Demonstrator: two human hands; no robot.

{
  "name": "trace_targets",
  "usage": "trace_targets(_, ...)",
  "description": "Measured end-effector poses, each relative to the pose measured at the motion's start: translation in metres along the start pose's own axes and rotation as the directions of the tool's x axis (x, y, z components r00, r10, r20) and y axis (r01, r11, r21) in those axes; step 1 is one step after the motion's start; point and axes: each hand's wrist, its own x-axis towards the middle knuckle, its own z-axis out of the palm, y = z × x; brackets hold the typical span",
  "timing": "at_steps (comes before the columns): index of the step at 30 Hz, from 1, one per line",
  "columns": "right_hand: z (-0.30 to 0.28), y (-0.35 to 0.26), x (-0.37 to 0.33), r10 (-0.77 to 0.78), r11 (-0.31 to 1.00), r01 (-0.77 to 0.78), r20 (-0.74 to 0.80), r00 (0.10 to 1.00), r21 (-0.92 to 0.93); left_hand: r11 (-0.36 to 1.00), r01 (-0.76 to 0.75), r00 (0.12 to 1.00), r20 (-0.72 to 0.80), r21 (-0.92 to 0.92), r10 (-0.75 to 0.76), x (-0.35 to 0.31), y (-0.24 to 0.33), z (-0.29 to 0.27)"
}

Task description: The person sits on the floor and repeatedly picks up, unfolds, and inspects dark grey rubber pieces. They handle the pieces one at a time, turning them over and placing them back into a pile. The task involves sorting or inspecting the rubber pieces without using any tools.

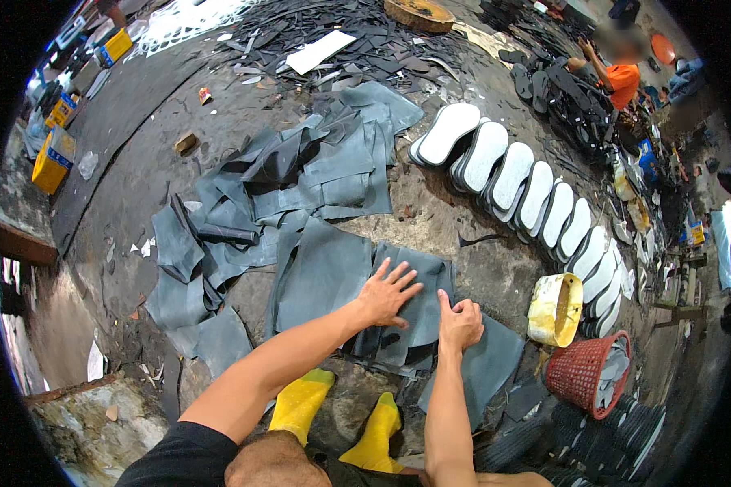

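My left hand (387,294) lies flat with its fingers spread on a stack of grey rubber-like sheets (426,280). My right hand (460,323) is closed at the right edge of that stack, fingers curled and thumb pointing forward. Whatever those fingers grip is hidden from sight. Left of the stack and touching it is a larger grey sheet (321,272). Another loose grey sheet (483,369) lies flat under my right forearm. Beyond my hands, a big heap of crumpled grey sheets (333,174) spreads over the floor.
Right of me stand a cut yellow container (540,312) and a red basket (568,373) holding grey pieces. A curved row of white sole stacks (512,174) runs behind them. Dark scraps (365,40) lie at the back. A person in orange (623,85) sits far right. My yellow-socked feet (304,402) are close by.
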Motion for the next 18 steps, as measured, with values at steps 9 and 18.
trace_targets(9, 0.022, 0.004, 0.035, -0.591, 0.802, 0.58, -0.039, 0.806, -0.144, 0.965, 0.103, 0.96, 0.23, 0.243, -0.16, -0.02, -0.008, -0.008)
trace_targets(18, 0.009, -0.001, 0.06, -0.164, 0.986, 0.157, -0.172, 0.971, -0.05, 0.993, 0.107, 0.992, 0.068, -0.053, -0.103, -0.036, -0.012, 0.011)
